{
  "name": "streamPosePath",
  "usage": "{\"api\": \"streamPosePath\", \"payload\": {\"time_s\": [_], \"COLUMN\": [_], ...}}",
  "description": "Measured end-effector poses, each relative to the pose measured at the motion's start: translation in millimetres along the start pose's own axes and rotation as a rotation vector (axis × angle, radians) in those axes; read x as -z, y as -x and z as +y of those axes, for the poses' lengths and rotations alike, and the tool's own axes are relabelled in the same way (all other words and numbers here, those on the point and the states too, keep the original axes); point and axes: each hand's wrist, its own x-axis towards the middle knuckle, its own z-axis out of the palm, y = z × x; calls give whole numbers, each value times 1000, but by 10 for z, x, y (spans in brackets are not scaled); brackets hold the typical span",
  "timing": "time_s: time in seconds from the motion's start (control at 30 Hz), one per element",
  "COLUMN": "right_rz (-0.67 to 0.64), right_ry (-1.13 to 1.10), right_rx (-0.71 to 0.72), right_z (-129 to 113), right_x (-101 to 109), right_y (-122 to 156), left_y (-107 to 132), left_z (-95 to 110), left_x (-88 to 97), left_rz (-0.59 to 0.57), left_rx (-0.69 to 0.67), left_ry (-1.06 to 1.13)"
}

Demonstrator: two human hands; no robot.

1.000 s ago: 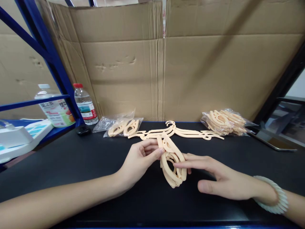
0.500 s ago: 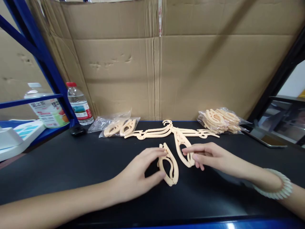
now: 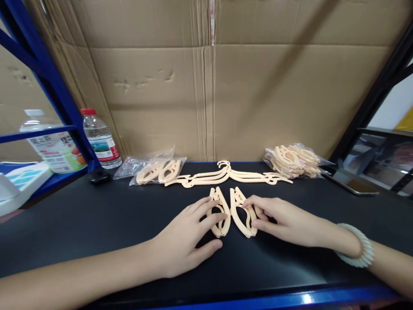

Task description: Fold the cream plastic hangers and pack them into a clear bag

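On the left, a bottle with a red cap [image 3: 102,148] stands at the back. Next comes a clear bag [image 3: 151,173] with folded hangers inside. The left hand [image 3: 182,241] is spread, its fingers lying over the left folded hanger [image 3: 227,225] on the black table [image 3: 97,224]. Opened hangers [image 3: 229,172] lie behind, in the middle. Just beside the left one is the right folded hanger [image 3: 236,219]. The right hand [image 3: 285,219] pinches its right side. Farther right sits a bag full of hangers [image 3: 292,161].
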Motion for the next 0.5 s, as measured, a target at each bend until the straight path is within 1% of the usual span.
{"api": "streamPosePath", "payload": {"time_s": [0.07, 0.1, 0.17, 0.2, 0.23, 0.3, 0.33, 0.4, 0.43, 0.5], "right_rz": [88, 164, 395, 518, 641, 784, 830, 783, 747, 642], "right_ry": [16, 46, 239, 355, 425, 433, 465, 490, 485, 432], "right_rx": [-32, -49, -97, -166, -272, -536, -673, -866, -916, -973], "right_z": [147, 266, 583, 765, 948, 1281, 1416, 1610, 1670, 1742], "right_x": [139, 250, 540, 706, 873, 1176, 1295, 1449, 1482, 1473], "right_y": [-34, -43, -17, 26, 90, 265, 364, 555, 637, 769], "left_y": [5, 9, 17, 20, 22, 23, 22, 17, 14, 9], "left_z": [-9, -12, -18, -22, -28, -38, -42, -46, -45, -40], "left_x": [-12, -18, -31, -37, -43, -53, -56, -59, -58, -53], "left_rz": [11, 21, 44, 54, 62, 72, 72, 72, 71, 64], "left_rx": [6, 9, 9, 7, 4, -1, 1, 4, 4, 6], "left_ry": [17, 28, 46, 52, 55, 55, 53, 49, 46, 38]}}
